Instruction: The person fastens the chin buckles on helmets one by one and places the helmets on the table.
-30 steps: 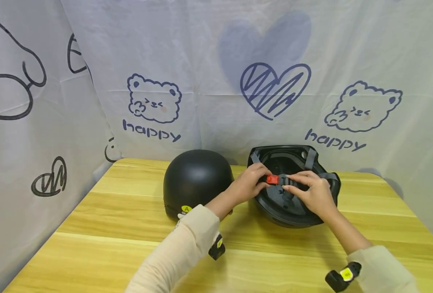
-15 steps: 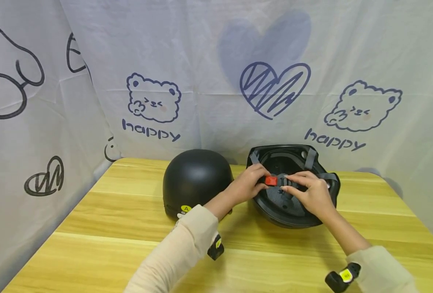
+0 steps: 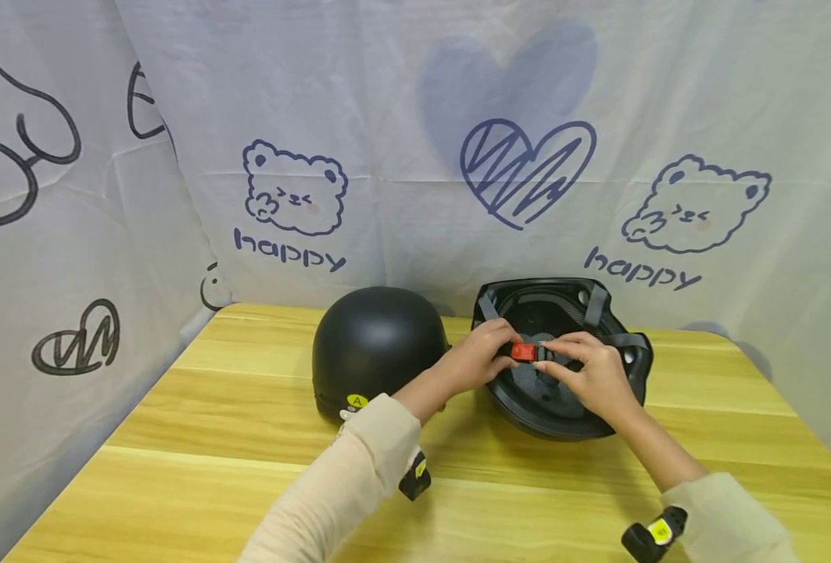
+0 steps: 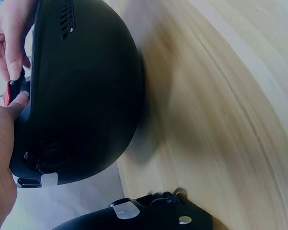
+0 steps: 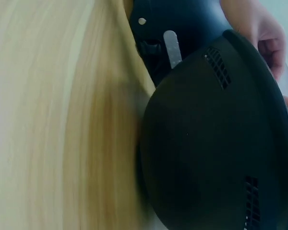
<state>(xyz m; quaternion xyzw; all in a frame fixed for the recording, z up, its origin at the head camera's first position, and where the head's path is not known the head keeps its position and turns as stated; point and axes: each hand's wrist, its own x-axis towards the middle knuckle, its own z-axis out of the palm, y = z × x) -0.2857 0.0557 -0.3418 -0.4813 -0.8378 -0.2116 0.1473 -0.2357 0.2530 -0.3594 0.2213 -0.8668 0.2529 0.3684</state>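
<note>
An upturned black helmet lies with its hollow inside and grey straps facing up. Over its opening my left hand pinches the red part of a chin-strap buckle between thumb and fingers. Facing it, my right hand pinches the dark buckle end right beside the red part. In the left wrist view, both hands meet at the rim of the helmet, where a bit of the red buckle shows. The helmet's shell hides the buckle from the right wrist view.
A second black helmet, dome up with a yellow "A" sticker, stands just left of the upturned one. Both are on a wooden table. Behind hangs a white cloth with printed drawings.
My right fingers have shifted slightly left, closer to the red buckle part. The buckle has dropped a little lower in view. Both helmets stay nearly where they were.
</note>
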